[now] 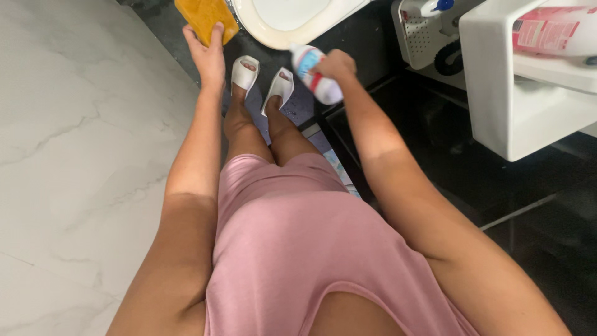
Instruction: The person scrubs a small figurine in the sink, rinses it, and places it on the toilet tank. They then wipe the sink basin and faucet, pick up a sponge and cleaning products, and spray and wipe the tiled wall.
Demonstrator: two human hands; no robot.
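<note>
Pink dress (292, 249) fills foreground, white slippers (261, 81) below. Left hand (208, 53) grips yellow sponge (205, 17) by toilet rim (280, 34). Right hand (336, 65) closed around white spray bottle (317, 78).

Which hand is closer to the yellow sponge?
Left. The left hand holds the yellow sponge by the toilet rim. The right hand is apart from it, gripping a white bottle.

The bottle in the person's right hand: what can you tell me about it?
The bottle is white plastic with a blue and red label. It lies tilted in the right hand, which wraps its upper part; its rounded lower end points down toward the dark floor. Its top, near the white toilet rim, is blurred, so any cap cannot be made out.
</note>
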